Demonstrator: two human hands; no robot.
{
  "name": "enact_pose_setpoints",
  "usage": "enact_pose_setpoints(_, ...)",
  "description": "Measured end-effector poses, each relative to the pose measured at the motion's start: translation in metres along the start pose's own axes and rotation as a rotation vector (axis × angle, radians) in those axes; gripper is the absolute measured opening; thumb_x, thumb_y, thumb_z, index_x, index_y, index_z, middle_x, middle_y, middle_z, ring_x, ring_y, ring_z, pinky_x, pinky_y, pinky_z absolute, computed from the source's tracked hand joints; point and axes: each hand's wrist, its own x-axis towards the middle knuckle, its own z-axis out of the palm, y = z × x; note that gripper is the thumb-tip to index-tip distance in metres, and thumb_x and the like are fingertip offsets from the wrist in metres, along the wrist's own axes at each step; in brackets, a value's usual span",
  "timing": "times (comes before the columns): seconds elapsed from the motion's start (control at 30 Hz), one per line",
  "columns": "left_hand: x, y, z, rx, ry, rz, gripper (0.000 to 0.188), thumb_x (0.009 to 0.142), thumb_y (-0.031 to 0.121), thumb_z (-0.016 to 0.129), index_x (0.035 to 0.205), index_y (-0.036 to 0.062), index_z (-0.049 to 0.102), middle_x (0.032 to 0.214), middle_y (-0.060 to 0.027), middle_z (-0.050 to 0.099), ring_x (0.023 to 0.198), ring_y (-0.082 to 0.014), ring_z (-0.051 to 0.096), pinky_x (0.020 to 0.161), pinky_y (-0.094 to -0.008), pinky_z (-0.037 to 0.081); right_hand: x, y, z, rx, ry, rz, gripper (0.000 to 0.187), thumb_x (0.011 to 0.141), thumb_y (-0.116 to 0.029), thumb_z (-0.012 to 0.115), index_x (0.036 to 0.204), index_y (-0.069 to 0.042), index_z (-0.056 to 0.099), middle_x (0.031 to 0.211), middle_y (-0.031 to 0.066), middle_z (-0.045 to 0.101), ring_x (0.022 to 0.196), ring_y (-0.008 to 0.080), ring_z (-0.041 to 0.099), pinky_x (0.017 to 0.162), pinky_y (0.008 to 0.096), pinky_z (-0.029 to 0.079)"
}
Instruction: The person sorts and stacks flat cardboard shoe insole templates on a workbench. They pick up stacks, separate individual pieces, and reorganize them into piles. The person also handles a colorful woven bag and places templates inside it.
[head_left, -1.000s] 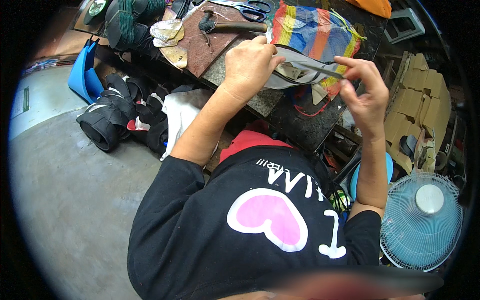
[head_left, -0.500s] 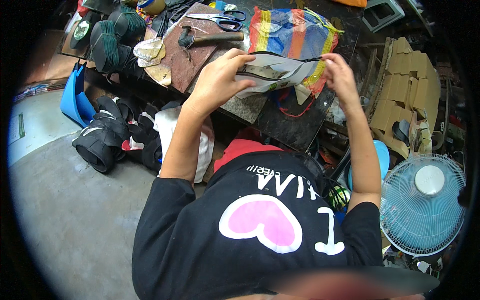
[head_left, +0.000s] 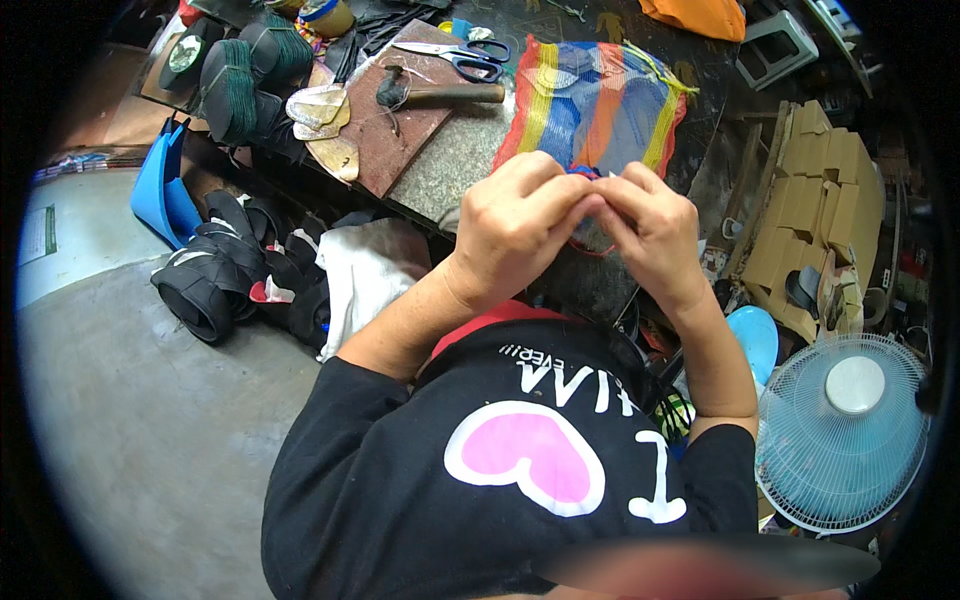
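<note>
My left hand [head_left: 525, 220] and my right hand [head_left: 650, 225] are raised in front of my chest, over the near edge of the dark worktable [head_left: 690, 150]. Their fingertips meet in a pinch, and whatever is between them is too hidden to make out. Just beyond the hands lies a striped mesh bag [head_left: 600, 100] in red, yellow, blue and orange, with pale pieces showing through it. A hammer [head_left: 455, 94] with a wooden handle rests on a reddish-brown board [head_left: 385, 150], left of the bag. Scissors [head_left: 480, 60] with dark handles lie behind the hammer.
Pale sole-shaped pieces [head_left: 320, 110] and bundles of green cord [head_left: 235, 90] sit at the far left. Black rolled pieces [head_left: 195, 300] and a white cloth [head_left: 370, 275] are below the table. Cardboard [head_left: 820, 190] and a fan [head_left: 845, 440] stand to the right.
The white zip pouch that was spread between my hands is no longer visible. Both hands have come together, lower and nearer my body, with fingertips touching. The view has shifted slightly.
</note>
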Motion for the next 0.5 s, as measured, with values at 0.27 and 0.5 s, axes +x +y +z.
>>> enact_pose_setpoints(0.27,-0.011,0.004,-0.006,-0.219,-0.065,-0.219,0.012,0.082,0.007,0.074,0.089,0.0025,0.066,0.081,-0.011,0.062,0.067,-0.026,0.064,0.062,-0.0342,0.052,-0.007,-0.007,-0.01,-0.03,0.035,0.004,0.012,0.083,-0.02,0.073,0.086,-0.009,0.068,0.075,0.0073,0.057,0.062,0.0282,0.061,0.055,0.0385,0.047)
enact_pose_setpoints(0.5,-0.019,0.007,-0.002,-0.381,-0.107,-0.278,0.011,0.086,0.006,0.071,0.093,0.0001,0.064,0.079,-0.0079,0.064,0.07,-0.0173,0.064,0.063,-0.0305,0.05,-0.008,-0.006,-0.013,-0.03,-0.129,0.017,0.013,0.081,-0.017,0.074,0.087,-0.009,0.067,0.077,0.0097,0.055,0.064,0.0294,0.06,0.056,0.0396,0.045)
